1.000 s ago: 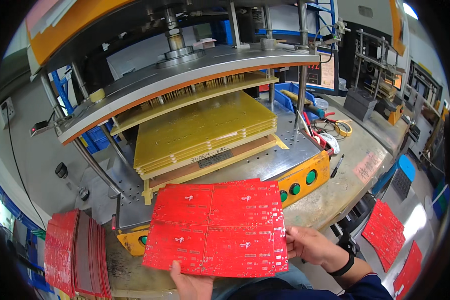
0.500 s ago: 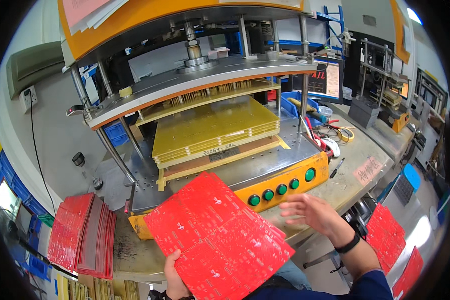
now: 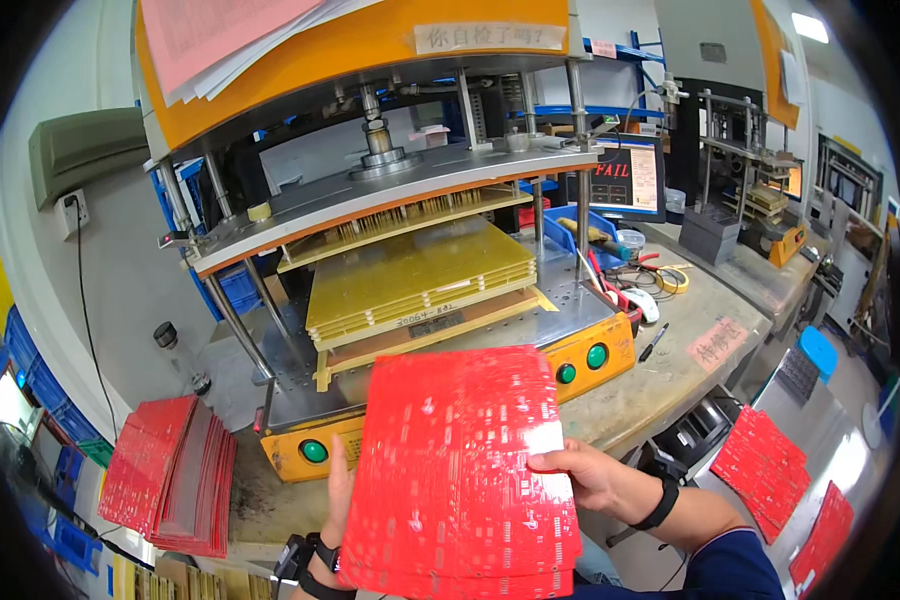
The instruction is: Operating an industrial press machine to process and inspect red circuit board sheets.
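Note:
A stack of red printed circuit boards is held up in front of me, slightly fanned at its lower edge. My right hand grips its right edge, thumb on top and fingers underneath. At the left edge my left hand lies against the boards with its visible finger stretched upward; its other fingers are hidden by the stack. Behind the boards stands a press-type test machine with an orange front panel and green buttons. On its steel base sits a yellow layered fixture, below a raised plate of pins.
More red boards lean in a thick stack at the left. Pliers, a white mouse, yellow tape and a black pen lie on the bench to the right. Further red boards lie at the lower right. A monitor stands behind.
My right hand has come in from the right and taken the stack's right edge. The boards have turned more upright. My left hand's thumb no longer lies on top of them.

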Demonstrator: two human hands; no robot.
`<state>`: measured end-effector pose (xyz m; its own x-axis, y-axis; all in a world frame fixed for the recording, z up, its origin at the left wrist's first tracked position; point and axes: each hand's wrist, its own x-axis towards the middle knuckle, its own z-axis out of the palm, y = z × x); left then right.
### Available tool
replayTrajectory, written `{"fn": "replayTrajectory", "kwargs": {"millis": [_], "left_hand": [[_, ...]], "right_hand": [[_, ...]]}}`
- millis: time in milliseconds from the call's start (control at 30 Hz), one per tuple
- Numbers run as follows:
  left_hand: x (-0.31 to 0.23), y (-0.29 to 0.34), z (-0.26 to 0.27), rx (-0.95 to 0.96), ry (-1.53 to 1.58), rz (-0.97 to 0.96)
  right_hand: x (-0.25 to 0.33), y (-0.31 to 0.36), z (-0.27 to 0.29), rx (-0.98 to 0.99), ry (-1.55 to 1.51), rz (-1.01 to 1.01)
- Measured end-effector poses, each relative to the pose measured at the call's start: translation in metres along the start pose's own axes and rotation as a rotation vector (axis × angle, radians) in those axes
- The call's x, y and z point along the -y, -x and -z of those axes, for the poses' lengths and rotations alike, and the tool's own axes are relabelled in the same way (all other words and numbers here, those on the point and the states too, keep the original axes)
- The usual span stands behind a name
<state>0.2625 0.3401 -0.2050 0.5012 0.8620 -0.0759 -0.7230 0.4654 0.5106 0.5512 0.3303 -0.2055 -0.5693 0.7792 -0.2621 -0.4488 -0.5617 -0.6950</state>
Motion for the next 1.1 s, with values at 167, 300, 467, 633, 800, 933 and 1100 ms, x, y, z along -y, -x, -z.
{"fn": "replayTrajectory", "kwargs": {"millis": [167, 300, 467, 633, 800, 933, 1100], "left_hand": [[0.054, 0.020, -0.014, -0.043, 0.094, -0.204], [0.072, 0.021, -0.014, 0.105, -0.112, -0.145], [0.055, 0.006, -0.010, -0.192, -0.358, -0.199], [0.023, -0.006, 0.013, -0.186, -0.328, -0.157], [0.006, -0.012, 0.036, -0.199, -0.317, -0.159], [-0.005, -0.010, 0.044, -0.210, -0.315, -0.163], [-0.015, -0.011, 0.048, -0.259, -0.334, -0.161]], "right_hand": [[-0.016, 0.004, -0.010, -0.139, -0.183, 0.341], [-0.033, -0.019, -0.014, -0.267, -0.244, 0.497], [-0.043, -0.047, -0.019, -0.296, -0.315, 0.521], [-0.046, -0.067, -0.027, -0.242, -0.352, 0.493], [-0.048, -0.083, -0.035, -0.233, -0.302, 0.482], [-0.041, -0.080, -0.029, -0.138, -0.214, 0.349], [-0.030, -0.070, -0.020, -0.110, -0.166, 0.201]]}}
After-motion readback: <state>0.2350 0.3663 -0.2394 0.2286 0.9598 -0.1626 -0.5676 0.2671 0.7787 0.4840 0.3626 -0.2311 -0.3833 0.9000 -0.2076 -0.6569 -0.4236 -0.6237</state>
